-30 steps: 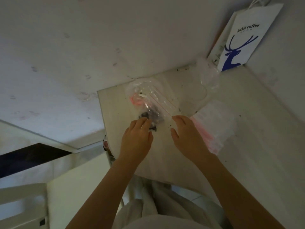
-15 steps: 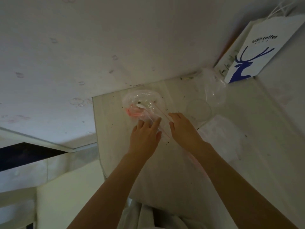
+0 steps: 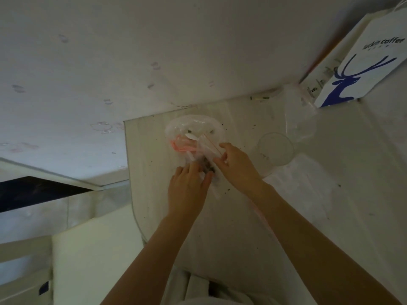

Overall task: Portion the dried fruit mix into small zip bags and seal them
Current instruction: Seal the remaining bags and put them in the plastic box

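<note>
Since half a second ago both my hands have drawn back toward me along the table point(image 3: 242, 227), and the small zip bag point(image 3: 206, 167) has come with them; dark fruit now shows between my fingers where before only clear plastic did. My view has also swung a little, so the paper bag point(image 3: 374, 69) sits further toward the right edge.

Going from big to small: one pale table fills the middle, speckled with dark crumbs. One white paper bag with a blue deer stands at its far right corner against the wall. One big clear bag point(image 3: 193, 126) lies at the far left of the table, with a white spoon point(image 3: 191, 136) and some pink-edged bags point(image 3: 179, 145) inside or on it; I cannot tell which. One stack of empty zip bags point(image 3: 304, 183) lies on the right, partly under my right forearm. One clear round lid or cup point(image 3: 275, 148) sits just beyond it.

The small zip bag lies flat just on my side of the big bag, its long axis running from far-left to near-right, the fruit bunched at the middle.

My left hand point(image 3: 187, 190) presses down on its near end, fingers together and curled over it. My right hand point(image 3: 239, 165) pinches its far edge between thumb and fingertips, narrow.
</note>
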